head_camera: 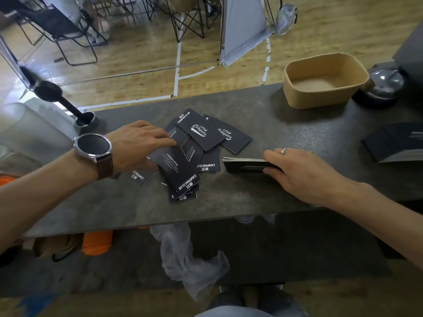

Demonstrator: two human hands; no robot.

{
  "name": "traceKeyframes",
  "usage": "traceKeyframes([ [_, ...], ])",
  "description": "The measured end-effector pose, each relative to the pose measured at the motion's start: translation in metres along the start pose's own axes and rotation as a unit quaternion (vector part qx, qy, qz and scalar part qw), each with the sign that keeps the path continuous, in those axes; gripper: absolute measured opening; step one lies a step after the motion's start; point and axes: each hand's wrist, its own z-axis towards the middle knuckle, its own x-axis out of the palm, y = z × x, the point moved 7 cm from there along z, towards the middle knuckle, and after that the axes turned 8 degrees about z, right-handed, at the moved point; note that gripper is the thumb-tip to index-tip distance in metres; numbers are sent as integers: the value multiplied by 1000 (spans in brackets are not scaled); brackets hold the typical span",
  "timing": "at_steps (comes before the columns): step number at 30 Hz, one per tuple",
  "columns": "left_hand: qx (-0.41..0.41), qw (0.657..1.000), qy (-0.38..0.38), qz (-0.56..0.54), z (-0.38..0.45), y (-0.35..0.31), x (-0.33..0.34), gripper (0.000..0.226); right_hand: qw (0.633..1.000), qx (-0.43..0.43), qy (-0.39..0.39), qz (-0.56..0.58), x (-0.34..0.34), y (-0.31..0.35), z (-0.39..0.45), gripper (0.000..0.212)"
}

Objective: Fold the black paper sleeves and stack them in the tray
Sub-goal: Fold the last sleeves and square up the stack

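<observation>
Several black paper sleeves (201,131) with white print lie scattered in a loose pile at the middle of the dark table. My left hand (137,143), with a watch on its wrist, grips one sleeve (177,170) at the pile's near left side, thumb under its end. My right hand (297,170) is closed on one end of a neat stack of folded sleeves (245,164) that rests on the table just right of the pile. The brown paper tray (325,81) stands at the far right of the table, with nothing in it.
A further stack of flat black sleeves (393,143) lies at the right edge. A metal call bell (380,88) stands right of the tray. A black tamper in a metal cup (84,117) sits far left. A clear plastic bag (183,255) hangs below the table's front edge.
</observation>
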Motion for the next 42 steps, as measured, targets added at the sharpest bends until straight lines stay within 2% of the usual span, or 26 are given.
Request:
traceKeyframes([
  [5, -58, 992, -95, -60, -15, -17, -40, 61, 1000, 12, 0, 21, -1, 0, 0, 26],
  [10, -104, 981, -99, -134, 6, -72, -64, 55, 999, 9, 2, 33, -3, 0, -3, 53],
  [16, -160, 983, -88, -21, 29, -97, -77, 44, 999, 4, 11, 51, -5, 0, -2, 61],
  [18, -168, 982, -79, -30, 35, -98, -75, 39, 998, 0, 12, 56, -6, -1, -1, 60],
  [21, -166, 979, -61, -105, 43, -94, -69, 35, 999, 2, 22, 49, -5, -2, -1, 57],
  [24, -160, 953, -25, -255, 48, -94, -63, 41, 1000, -4, 31, 1, -2, -1, 1, 32],
  [26, -148, 937, -43, -314, 49, -96, -65, 44, 999, -2, 43, 1, -1, -2, 1, 19],
  [29, -147, 924, -86, -343, 49, -98, -72, 39, 999, 3, 50, 1, 0, -1, 3, 8],
  [32, -135, 921, -109, -349, 54, -107, -78, 33, 998, -1, 50, -28, 3, 7, 6, 13],
  [37, -76, 913, -70, -395, 40, -92, -66, 30, 998, -2, 52, -41, 3, 12, 7, 12],
  [39, -60, 943, -41, -326, 29, -70, -52, 28, 998, 3, 55, -39, 3, 11, 6, 13],
  [41, -42, 989, 6, -145, 18, -50, -34, 44, 998, 8, 61, -32, 2, 11, 6, 14],
  [42, -34, 996, 35, -68, 13, -40, -24, 55, 998, 9, 62, -29, 2, 12, 7, 14],
])
